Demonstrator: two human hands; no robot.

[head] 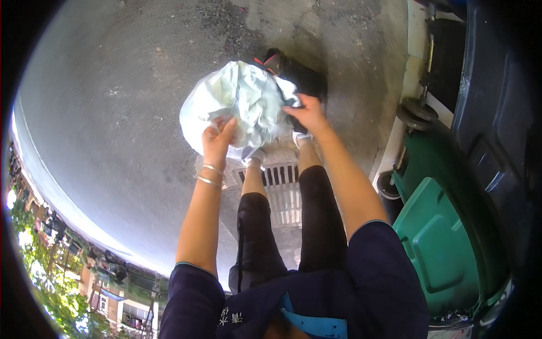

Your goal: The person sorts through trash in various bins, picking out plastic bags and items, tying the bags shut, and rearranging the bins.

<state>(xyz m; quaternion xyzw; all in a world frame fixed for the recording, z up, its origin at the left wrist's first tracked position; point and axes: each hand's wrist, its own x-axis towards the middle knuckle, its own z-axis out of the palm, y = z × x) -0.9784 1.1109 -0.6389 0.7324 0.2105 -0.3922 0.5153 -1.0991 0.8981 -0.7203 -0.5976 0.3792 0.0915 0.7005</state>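
A crumpled whitish plastic bag (pixel 237 99), bulging and partly see-through, hangs before me above the paved ground. On its near side, my left hand (pixel 218 137) holds the plastic, with some fingers partly covered by it. My right hand (pixel 309 113) pinches the bag's right edge between thumb and fingers. Just beyond the right hand is a dark item (pixel 302 76) with a red strip at its far left end; the bag partly hides it, and its kind is unclear. Whether the bag holds anything cannot be made out.
At my right stand wheeled bins, one with a green lid (pixel 440 250) and a dark one (pixel 495 106). Their wheels (pixel 417 113) rest near a pale kerb. A slotted drain grate (pixel 281 175) lies by my white shoes (pixel 301 137).
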